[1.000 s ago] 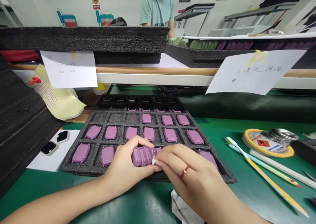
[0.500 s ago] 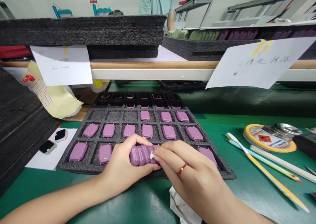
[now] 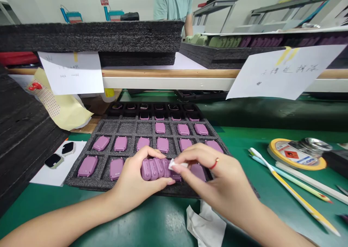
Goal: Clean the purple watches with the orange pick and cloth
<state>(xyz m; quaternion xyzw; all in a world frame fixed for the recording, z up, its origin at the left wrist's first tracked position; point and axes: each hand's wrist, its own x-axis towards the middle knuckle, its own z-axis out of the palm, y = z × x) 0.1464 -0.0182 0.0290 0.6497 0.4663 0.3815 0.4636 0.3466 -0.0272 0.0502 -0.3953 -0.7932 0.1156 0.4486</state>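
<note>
My left hand [image 3: 136, 169] is wrapped round a row of several purple watch cases [image 3: 154, 169], stacked side by side above the near edge of the foam tray. Between the thumb and fingers of my right hand [image 3: 209, 167] is a small wad of white cloth or tissue [image 3: 175, 164], close against the right end of that row. Beneath both hands lies a black foam tray [image 3: 104, 174] with purple watch cases [image 3: 87, 166] in its compartments. The right hand hides part of its near right side.
A crumpled white cloth [image 3: 206, 221] lies on the green mat at front. To the right are a toothbrush [image 3: 293, 192], a yellow tape roll [image 3: 296, 154] and a metal-topped bottle. Two watches [image 3: 53, 161] rest on paper at left. A shelf [image 3: 163, 80] crosses behind; a person stands beyond it.
My right hand has turned and lifted slightly off the row, showing the white wad more fully. The left hand keeps its grip. More of the crumpled cloth shows.
</note>
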